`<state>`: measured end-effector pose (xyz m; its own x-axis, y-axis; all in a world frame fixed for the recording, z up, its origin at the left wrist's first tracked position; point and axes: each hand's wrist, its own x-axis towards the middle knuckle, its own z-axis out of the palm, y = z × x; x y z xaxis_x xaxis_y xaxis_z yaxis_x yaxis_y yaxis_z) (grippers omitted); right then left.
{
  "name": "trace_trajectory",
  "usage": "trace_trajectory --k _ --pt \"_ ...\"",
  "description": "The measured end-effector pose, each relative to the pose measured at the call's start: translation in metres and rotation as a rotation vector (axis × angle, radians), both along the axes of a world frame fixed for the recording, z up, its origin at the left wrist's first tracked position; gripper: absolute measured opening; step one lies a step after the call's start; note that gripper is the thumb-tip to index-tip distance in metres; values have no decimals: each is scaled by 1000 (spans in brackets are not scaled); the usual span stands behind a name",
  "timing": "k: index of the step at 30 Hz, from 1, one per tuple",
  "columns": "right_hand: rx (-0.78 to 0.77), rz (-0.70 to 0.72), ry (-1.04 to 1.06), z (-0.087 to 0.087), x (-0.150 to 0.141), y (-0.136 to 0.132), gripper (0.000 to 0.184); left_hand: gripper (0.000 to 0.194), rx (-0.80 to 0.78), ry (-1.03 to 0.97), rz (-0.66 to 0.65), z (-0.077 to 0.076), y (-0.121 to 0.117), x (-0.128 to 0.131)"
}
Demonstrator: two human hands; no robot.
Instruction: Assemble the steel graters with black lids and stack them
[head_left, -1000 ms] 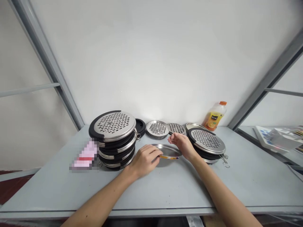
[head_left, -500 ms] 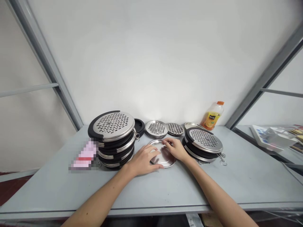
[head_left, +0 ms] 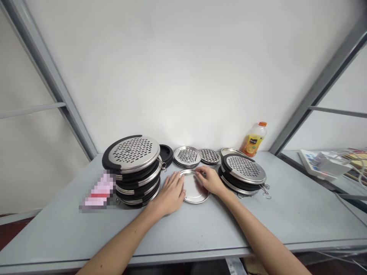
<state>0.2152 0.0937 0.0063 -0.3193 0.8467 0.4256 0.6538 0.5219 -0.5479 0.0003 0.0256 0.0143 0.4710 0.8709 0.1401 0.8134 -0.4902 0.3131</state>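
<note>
A shallow round metal dish [head_left: 195, 190] lies on the table between my hands. My left hand [head_left: 172, 194] rests flat at its left rim, fingers stretched forward and thumb near the edge. At the far right rim, the bent fingers and thumb of my right hand [head_left: 210, 179] close on the dish. To the left stands a tall stack of round graters [head_left: 134, 152] with black rims and wire loops. A shorter grater stack [head_left: 244, 170] sits just right of my right hand.
Along the wall lie a black round base [head_left: 165, 154], slotted grater discs [head_left: 187, 156], coarse grater discs [head_left: 210, 156] and another metal dish [head_left: 231, 151]. A juice bottle [head_left: 254, 141] stands at the back right. A power strip [head_left: 315, 164] lies beyond the right frame post.
My left hand has drawn back from over the dish to its left rim, with the fingers now flatter and pointing forward. My right hand stays at the far right rim. The view has shifted slightly.
</note>
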Motion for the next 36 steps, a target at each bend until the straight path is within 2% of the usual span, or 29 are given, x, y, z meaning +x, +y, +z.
trace_trajectory --k 7,11,13,15,18,20,23,30,33,36 --pt "-13 -63 -43 1 3 1 23 39 105 49 -39 5 4 -1" --pt "2 -110 -44 2 3 0 24 36 177 72 -13 9 6 0" --pt "36 -108 -27 3 3 0 23 38 143 63 -6 9 4 0" --pt "49 -66 -6 4 3 -1 22 51 75 52 5 10 0 0" --pt "11 76 -7 6 2 -3 27 78 -39 45 51 12 -6 0" --pt "-15 168 -31 9 3 -4 32 85 -99 46 66 15 -7 0" --pt "-23 205 -67 11 4 -5 31 82 -130 39 60 18 -7 1" --pt "-7 144 -136 10 8 -6 36 69 -124 56 70 17 -7 2" --pt "-22 141 -170 11 9 -10 46 69 -149 58 62 16 -9 0" --pt "-77 206 -197 14 10 -14 67 81 -177 56 16 16 -9 -2"
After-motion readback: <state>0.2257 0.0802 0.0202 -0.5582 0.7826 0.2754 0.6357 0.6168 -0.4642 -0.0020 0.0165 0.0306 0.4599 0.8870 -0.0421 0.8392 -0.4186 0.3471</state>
